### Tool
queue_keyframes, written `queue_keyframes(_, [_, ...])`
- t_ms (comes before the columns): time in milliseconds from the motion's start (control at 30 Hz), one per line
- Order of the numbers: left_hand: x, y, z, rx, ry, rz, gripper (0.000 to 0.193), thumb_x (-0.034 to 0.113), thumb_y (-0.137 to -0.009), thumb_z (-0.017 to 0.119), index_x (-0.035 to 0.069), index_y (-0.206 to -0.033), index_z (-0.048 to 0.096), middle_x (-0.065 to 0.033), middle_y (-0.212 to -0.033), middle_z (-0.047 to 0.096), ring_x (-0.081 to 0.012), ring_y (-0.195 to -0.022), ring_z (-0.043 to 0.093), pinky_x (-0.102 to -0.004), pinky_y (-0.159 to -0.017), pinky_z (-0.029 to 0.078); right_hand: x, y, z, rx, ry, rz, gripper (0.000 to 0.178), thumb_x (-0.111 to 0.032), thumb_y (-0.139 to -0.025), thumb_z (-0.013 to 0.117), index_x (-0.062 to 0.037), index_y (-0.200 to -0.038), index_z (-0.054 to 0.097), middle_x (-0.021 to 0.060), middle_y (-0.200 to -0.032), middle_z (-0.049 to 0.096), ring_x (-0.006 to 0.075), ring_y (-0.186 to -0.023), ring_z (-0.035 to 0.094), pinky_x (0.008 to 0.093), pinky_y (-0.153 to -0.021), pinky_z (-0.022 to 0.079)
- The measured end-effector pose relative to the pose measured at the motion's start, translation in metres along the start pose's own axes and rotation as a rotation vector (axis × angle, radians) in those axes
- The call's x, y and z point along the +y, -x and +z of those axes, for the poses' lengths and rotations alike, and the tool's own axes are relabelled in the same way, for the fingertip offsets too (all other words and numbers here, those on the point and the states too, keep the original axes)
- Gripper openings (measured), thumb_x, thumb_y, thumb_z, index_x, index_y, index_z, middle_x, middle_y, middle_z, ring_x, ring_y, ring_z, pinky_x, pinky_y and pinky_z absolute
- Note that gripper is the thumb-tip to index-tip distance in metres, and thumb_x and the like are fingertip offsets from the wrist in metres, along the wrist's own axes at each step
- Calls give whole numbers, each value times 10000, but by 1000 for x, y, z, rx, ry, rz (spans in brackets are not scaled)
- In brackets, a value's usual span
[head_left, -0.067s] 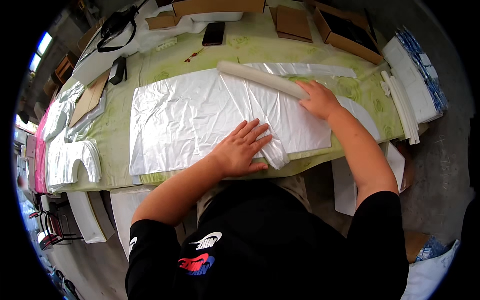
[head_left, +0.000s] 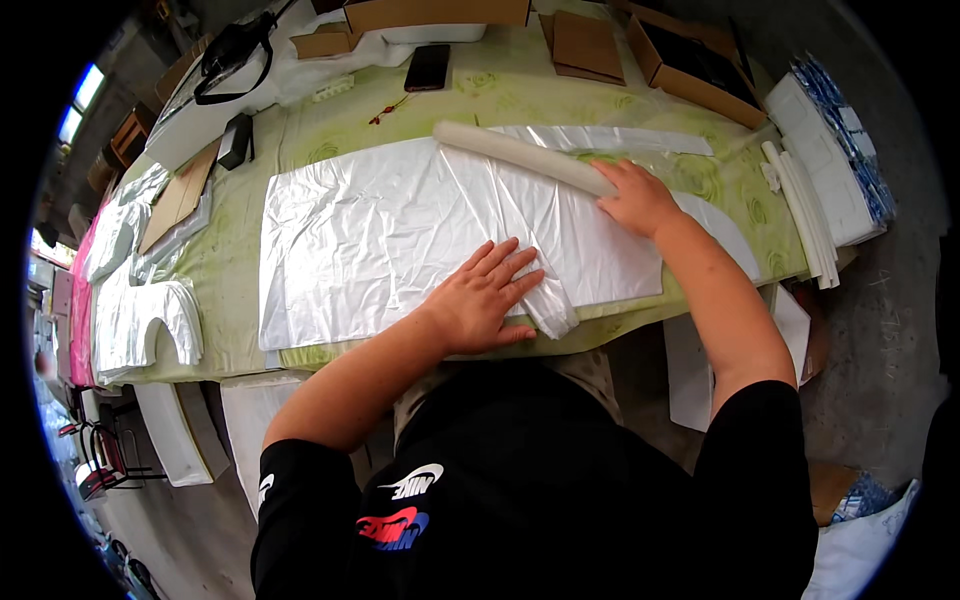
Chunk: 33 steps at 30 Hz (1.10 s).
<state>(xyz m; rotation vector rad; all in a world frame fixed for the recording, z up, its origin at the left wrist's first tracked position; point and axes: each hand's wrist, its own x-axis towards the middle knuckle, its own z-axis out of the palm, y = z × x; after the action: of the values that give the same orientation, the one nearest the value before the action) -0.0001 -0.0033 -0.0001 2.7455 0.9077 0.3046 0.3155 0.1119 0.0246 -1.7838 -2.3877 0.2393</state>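
Note:
A shiny white plastic film lies wrinkled across the table in front of me. My left hand presses flat on it near the table's front edge, fingers spread. Beside those fingertips runs a folded, bunched strip of the film. Farther off, a long pale roll lies slantwise over the film's far part. Its right end is under my right hand, whose fingers curl over it; the fingertips' undersides are hidden.
The table has a green flowered cover. A dark phone and open cardboard box lie at the back. White curved pieces sit left, by a brown cardboard sheet. White tubes lie at the right edge.

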Motion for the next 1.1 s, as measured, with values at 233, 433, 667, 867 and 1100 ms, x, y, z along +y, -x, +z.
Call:
queue_keyframes(233, [-3, 6, -6, -15, 17, 28, 743, 511, -920, 655, 96, -1516, 500, -161, -1629, 386, -363, -1552, 271, -521, -1283, 192, 14, 1, -8, 43, 2, -131, 648, -215, -875, 718, -216, -1494, 525, 111, -1359, 592, 342, -1297, 524, 459, -1118, 406])
queue_keyframes(433, [1, 7, -15, -56, 29, 52, 730, 439, -891, 690, 113, -1516, 500, -164, -1629, 380, -380, -1545, 280, -563, -1273, 189, 28, 10, -9, -12, 13, -144, 652, -193, -858, 749, -205, -1476, 542, 112, -1322, 604, 344, -1276, 526, 462, -1110, 403])
queue_keyframes(667, [-29, 12, 11, 658, 342, -160, 718, 72, -855, 670, 51, -1533, 432, -256, -1585, 374, -430, -1489, 344, -486, -1241, 277, 32, 10, 1, 116, 34, -121, 671, -147, -827, 756, -210, -1466, 560, 102, -1224, 618, 337, -1204, 546, 451, -1082, 409])
queue_keyframes(867, [-118, -30, -14, 602, 764, -497, 457, 208, -1043, 548, 34, -1464, 540, -125, -1427, 612, -228, -1320, 561, -347, -1118, 420, 42, 22, -7, 112, 5, -237, 649, -110, -806, 729, -207, -1434, 599, 83, -1168, 624, 323, -1171, 552, 443, -1070, 410])
queue_keyframes(1100, [-111, -37, -9, 790, 289, -412, 360, 213, -1024, 582, 92, -1360, 625, -124, -1352, 637, -298, -1241, 602, -377, -1059, 474, 50, 38, -9, 177, 32, -50, 608, -135, -830, 734, -236, -1417, 613, 69, -1221, 638, 318, -1202, 557, 442, -1067, 437])
